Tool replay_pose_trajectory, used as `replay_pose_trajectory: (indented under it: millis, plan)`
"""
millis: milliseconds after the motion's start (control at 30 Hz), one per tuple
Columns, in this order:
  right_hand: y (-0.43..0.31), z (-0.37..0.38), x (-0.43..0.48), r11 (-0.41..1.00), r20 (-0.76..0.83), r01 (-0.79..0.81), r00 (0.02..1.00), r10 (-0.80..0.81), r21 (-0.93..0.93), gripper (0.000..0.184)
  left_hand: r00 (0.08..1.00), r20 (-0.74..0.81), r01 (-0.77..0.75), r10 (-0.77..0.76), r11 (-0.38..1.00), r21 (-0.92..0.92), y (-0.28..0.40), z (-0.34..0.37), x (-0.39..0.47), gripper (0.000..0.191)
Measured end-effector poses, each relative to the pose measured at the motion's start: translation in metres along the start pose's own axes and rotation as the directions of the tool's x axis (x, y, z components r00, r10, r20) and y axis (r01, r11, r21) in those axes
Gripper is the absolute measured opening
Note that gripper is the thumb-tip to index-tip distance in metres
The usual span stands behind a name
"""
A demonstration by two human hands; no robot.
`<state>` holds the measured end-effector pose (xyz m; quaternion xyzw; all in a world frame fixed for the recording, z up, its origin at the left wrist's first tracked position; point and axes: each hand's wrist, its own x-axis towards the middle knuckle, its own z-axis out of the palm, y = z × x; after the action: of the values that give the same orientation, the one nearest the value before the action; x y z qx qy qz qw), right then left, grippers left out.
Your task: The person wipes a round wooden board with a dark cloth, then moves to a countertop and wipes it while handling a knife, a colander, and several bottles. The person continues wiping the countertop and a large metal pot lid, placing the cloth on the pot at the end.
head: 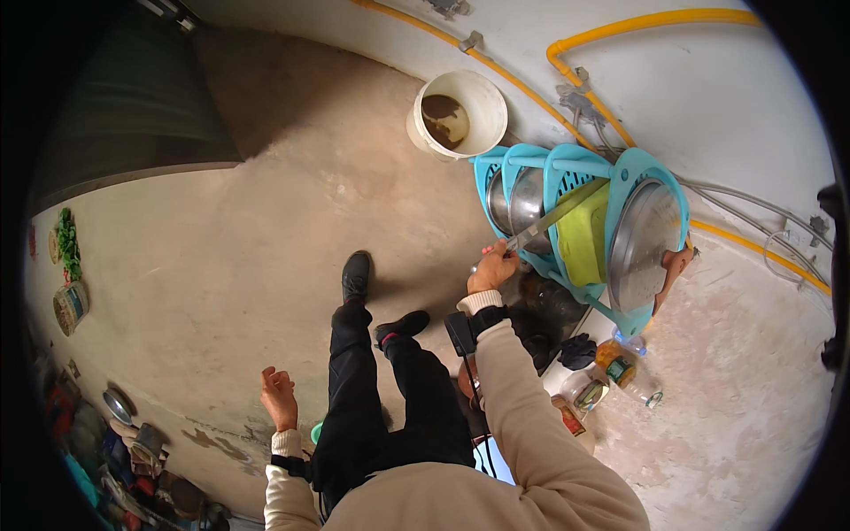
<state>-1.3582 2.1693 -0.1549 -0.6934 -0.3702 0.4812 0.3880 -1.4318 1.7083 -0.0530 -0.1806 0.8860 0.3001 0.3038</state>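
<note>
My right hand (493, 269) grips one end of a long, flat, narrow utensil (558, 214), whose exact kind I cannot tell. It slants up across the front of a turquoise plastic tiered rack (556, 159). Behind the utensil, a lime-green plastic container (584, 239) sits in the rack, beside a steel pot (528, 202). A large round metal lid (643, 249) lies on the rack's top tier. Away from the rack, my left hand (279, 400) hangs over the floor with loosely curled fingers and nothing visible in it.
A white bucket (488, 99) with murky liquid stands by the wall near the rack. Bottles (617, 365) and a black cloth or bag (578, 352) lie below the rack. Yellow pipes (597, 109) run along the wall. Leafy greens (68, 242) and a tub (71, 308) are far left.
</note>
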Motion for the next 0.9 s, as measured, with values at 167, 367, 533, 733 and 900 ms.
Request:
replay_pose_trajectory:
  millis: [167, 367, 533, 733, 900]
  plan:
    - [-0.010, 0.025, 0.029, 0.999, -0.016, 0.034, 0.999, -0.034, 0.033, 0.016, 0.999, -0.006, 0.053, -0.053, 0.999, -0.006, -0.007, -0.006, 0.011, 0.027]
    - [-0.020, 0.038, 0.084, 0.999, -0.022, 0.023, 0.999, -0.022, 0.036, 0.016, 0.992, -0.025, 0.121, -0.121, 0.992, -0.018, -0.011, -0.014, 0.019, 0.027]
    - [-0.023, 0.049, 0.119, 0.999, -0.050, -0.022, 0.998, 0.024, 0.045, 0.020, 0.989, -0.034, 0.142, -0.141, 0.990, 0.028, -0.010, -0.017, 0.018, 0.028]
    - [-0.024, 0.053, 0.158, 0.999, -0.062, -0.030, 0.998, 0.028, -0.025, 0.032, 0.990, -0.025, 0.140, -0.140, 0.990, -0.008, -0.006, -0.018, 0.019, 0.026]
    - [-0.025, 0.049, 0.173, 0.996, -0.022, -0.088, 0.996, 0.087, -0.016, 0.028, 0.991, -0.023, 0.133, -0.135, 0.990, -0.054, -0.007, -0.017, 0.021, 0.025]
